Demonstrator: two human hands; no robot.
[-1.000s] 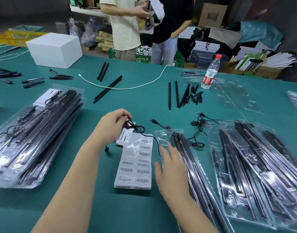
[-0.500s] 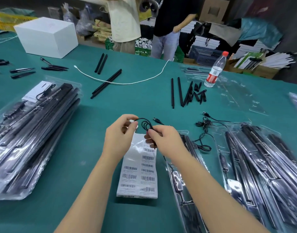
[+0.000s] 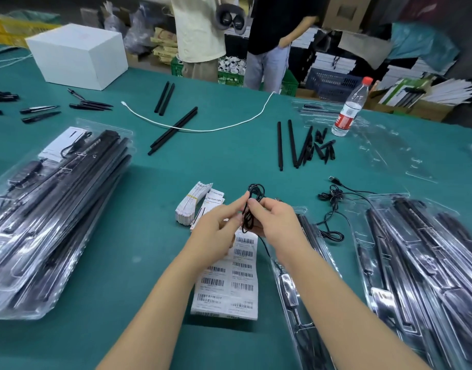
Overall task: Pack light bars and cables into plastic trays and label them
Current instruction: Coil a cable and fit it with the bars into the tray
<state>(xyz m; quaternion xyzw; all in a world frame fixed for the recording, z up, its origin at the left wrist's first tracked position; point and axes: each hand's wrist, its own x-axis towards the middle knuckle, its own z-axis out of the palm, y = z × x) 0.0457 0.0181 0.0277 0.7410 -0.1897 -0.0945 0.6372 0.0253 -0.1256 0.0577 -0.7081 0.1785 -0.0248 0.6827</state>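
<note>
At the centre of the frame both hands meet over a coiled black cable (image 3: 252, 206): the left hand (image 3: 216, 231) pinches the bundle between thumb and fingertips from the left, and the right hand (image 3: 276, 222) grips it from the right with its fingers curled round the loops, a small loop standing up above the fingers and a strand trailing down toward the lower right. Directly beneath the hands lies a white sheet of barcode labels (image 3: 229, 281), flat on the green table (image 3: 128, 244), and just above and left of the hands sit a banded stack of folded white leaflets (image 3: 192, 206) and small printed cards (image 3: 215, 197). Right of the label sheet, partly under the right forearm, an open clear plastic tray (image 3: 304, 289) holds a black light bar. Further right a pile of filled clear trays (image 3: 427, 263) fills the lower right of the frame, with a loose tangle of black USB cable (image 3: 333, 209) lying just above and left of it. At the left edge a second stack of packed trays (image 3: 53, 209) rests on the table. Toward the upper middle lie loose black light bars (image 3: 173, 130), crossed by a white cord (image 3: 203, 128), and more bars with small black clips (image 3: 304, 145) to the right of centre. A water bottle (image 3: 349, 108) stands upright at the upper right, a white box (image 3: 78, 56) at the upper left, and two standing people (image 3: 229, 36) are at the table's far edge.
</note>
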